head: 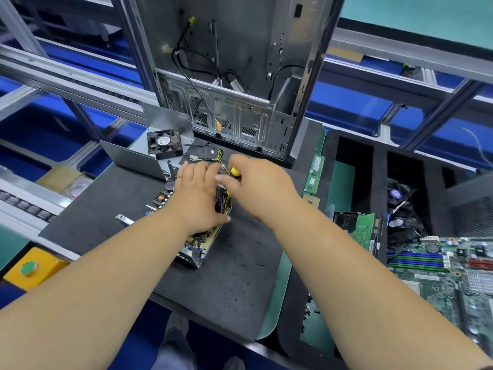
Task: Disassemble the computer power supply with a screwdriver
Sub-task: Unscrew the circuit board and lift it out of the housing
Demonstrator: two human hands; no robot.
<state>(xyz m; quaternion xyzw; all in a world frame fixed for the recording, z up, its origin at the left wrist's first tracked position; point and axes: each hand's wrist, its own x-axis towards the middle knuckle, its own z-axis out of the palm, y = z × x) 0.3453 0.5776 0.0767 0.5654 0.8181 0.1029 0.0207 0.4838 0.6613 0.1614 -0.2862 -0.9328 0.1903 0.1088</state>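
Observation:
The opened power supply [196, 252] lies on the dark foam mat [234, 279], its circuit board and coils exposed. My left hand [196, 193] lies over its middle, fingers curled around the board and its black-and-yellow wire bundle. My right hand [256, 182] grips a screwdriver with a yellow-and-black handle [235, 172], held upright over the far end of the unit. The screwdriver tip is hidden behind my hands. The removed metal cover [136, 160] and the detached black fan [164, 146] sit at the mat's far left.
An empty computer case [240, 76] stands upright behind the mat. A RAM stick [316, 170] and a hard drive [358, 231] lie to the right, next to a black bin with fans [400, 209] and a motherboard [453, 273]. A yellow box with a green button [30, 268] sits left.

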